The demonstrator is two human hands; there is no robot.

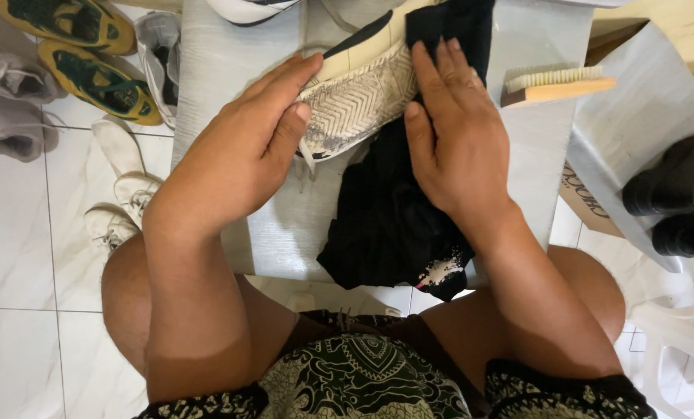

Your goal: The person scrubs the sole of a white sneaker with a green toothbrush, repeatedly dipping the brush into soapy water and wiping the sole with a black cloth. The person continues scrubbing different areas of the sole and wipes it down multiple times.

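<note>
White tiled floor, small grey table (231, 70) before us. Our left hand (242, 147) flat, cupping sneaker (359, 93) lying sole-up at table's 12 o'clock; our right hand (452, 128) open, pressing black cloth (390, 217) against sole. We judge sneaker light, sole stiff, cloth limp; grip midsole sides. Scrub brush (556, 84) at 2 o'clock

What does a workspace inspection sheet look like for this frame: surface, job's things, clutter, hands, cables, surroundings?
Surface: small grey table, streaked finish.
Job's things: pale shoe lying sole-up, tread dirty; black cloth draped beside and under it.
Clutter: wooden scrub brush at the table's right side.
Hands: left hand flat on the shoe's heel end; right hand pressing the cloth against the sole.
Cables: nothing seen.
Surroundings: white tiled floor; yellow-green shoes, white sneakers, black shoes on the right.
</note>
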